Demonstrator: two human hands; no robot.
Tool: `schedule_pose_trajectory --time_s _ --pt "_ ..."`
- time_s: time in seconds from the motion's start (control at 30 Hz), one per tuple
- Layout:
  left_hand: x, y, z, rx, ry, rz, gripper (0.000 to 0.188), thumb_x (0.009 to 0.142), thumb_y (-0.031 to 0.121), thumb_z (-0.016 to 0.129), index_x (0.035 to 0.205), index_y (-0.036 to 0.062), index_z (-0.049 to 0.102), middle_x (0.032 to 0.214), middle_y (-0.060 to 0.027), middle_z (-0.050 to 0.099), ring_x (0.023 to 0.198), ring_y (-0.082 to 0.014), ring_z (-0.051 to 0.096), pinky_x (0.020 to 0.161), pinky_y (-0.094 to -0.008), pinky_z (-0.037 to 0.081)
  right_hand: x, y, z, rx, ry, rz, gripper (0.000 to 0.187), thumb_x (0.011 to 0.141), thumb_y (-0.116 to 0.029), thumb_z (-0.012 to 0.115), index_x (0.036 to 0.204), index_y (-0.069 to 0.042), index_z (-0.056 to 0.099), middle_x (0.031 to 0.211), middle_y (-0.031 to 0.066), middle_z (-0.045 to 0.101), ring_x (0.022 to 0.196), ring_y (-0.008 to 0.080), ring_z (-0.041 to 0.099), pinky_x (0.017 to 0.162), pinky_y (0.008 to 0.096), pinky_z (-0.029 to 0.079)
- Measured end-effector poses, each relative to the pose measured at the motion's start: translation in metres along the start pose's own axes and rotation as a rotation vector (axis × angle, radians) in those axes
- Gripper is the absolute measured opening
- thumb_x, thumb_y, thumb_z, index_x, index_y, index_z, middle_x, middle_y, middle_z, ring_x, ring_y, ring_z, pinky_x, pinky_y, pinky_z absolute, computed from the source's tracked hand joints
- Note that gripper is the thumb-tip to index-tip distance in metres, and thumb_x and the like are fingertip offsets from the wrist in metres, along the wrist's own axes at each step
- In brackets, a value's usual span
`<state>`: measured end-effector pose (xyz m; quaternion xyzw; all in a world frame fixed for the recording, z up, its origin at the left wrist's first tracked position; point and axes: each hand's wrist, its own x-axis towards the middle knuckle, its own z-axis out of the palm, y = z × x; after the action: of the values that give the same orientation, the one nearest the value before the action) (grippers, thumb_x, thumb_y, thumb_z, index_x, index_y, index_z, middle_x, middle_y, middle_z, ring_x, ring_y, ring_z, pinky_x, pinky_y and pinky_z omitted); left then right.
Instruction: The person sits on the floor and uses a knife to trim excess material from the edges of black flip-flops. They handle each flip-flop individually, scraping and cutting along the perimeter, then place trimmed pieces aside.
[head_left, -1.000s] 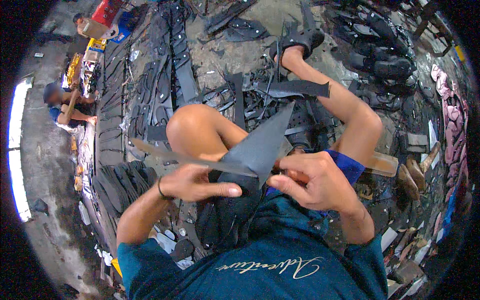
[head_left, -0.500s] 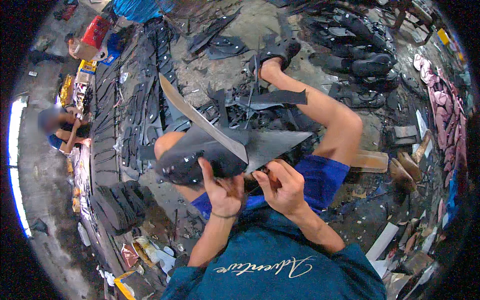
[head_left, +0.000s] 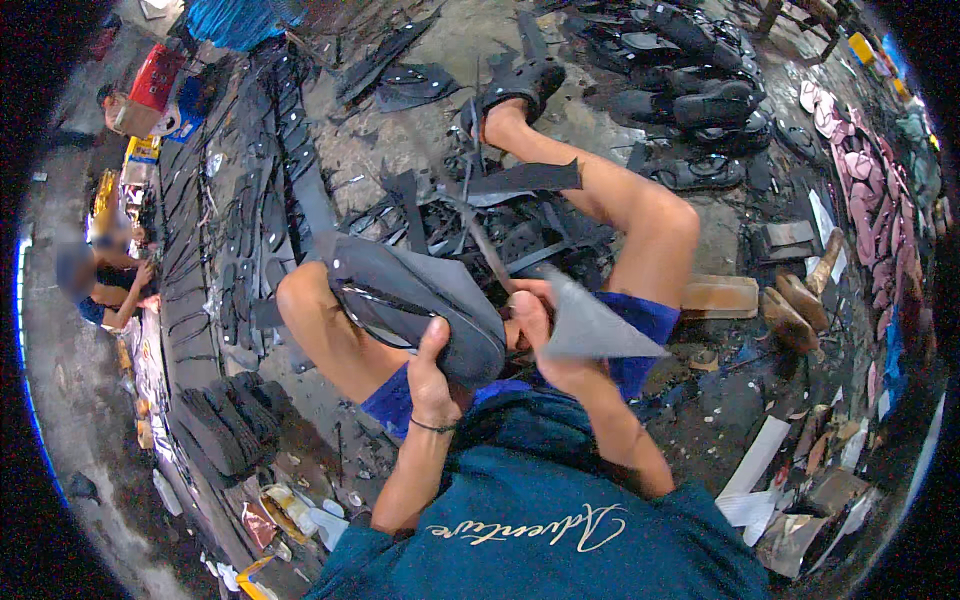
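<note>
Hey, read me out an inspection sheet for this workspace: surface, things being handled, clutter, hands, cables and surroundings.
Surface: stained grey floor, largely covered around the person.
Things being handled: dark sandal, grey triangular piece, long thin blade, blurred.
Clutter: black scraps ahead, dark shoes heaped upper right, pink pieces along the right, wooden block by the right leg.
Hands: left hand grips the sandal, thumb on top; right hand is at the blade and triangular piece, its grip partly hidden.
Cables: nothing seen.
Surroundings: another person at far left; red container upper left.
</note>
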<state>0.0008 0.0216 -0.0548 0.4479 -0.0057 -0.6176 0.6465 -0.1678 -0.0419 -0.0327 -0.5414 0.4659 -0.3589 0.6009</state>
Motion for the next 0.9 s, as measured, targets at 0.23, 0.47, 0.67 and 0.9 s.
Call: schedule_pose_trajectory --time_s 0.23,0.47,0.67,0.9 --pt "0.008 -0.015 0.005 0.173 0.032 0.105 0.037 0.09 0.021 0.066 0.121 0.0029 0.058 0.109 -0.0077 0.067 0.095 -0.0224 0.067 0.086 -0.0371 0.055 -0.003 -0.004 0.015 -0.296 0.001 -0.072 0.04 0.081 -0.028 0.081 0.103 0.0 0.066 0.093 0.0153 0.067 0.076 0.0226 0.067 0.07 0.0359 0.053" --pt "0.027 0.027 0.055 -0.1 0.105 0.168 0.042 0.094 0.041 0.065 0.123 0.0107 0.061 0.114 -0.0037 0.068 0.101 -0.0205 0.065 0.091 -0.0369 0.053 -0.022 -0.028 -0.014 -0.248 0.201 -0.282 0.035 0.092 -0.008 0.067 0.125 0.002 0.06 0.097 0.0118 0.068 0.081 0.0123 0.062 0.071 0.0265 0.051" --pt "0.013 0.039 0.051 -0.153 0.026 0.125 0.041 0.094 0.039 0.066 0.126 0.0139 0.061 0.119 -0.0003 0.067 0.106 -0.019 0.065 0.095 -0.0368 0.051 -0.09 0.006 -0.038 -0.487 0.042 -0.257 0.028 0.085 -0.011 0.073 0.112 -0.004 0.069 0.095 0.0146 0.072 0.075 0.0251 0.069 0.067 0.0354 0.056" --pt "-0.01 0.019 0.015 0.027 0.087 0.093 0.037 0.1 0.034 0.055 0.127 0.0105 0.059 0.111 -0.0054 0.069 0.097 -0.0211 0.069 0.085 -0.0377 0.057 -0.102 -0.017 -0.039 -0.518 -0.038 -0.044 0.026 0.085 -0.016 0.075 0.109 -0.004 0.07 0.086 0.0117 0.072 0.063 0.0196 0.068 0.057 0.0318 0.055"
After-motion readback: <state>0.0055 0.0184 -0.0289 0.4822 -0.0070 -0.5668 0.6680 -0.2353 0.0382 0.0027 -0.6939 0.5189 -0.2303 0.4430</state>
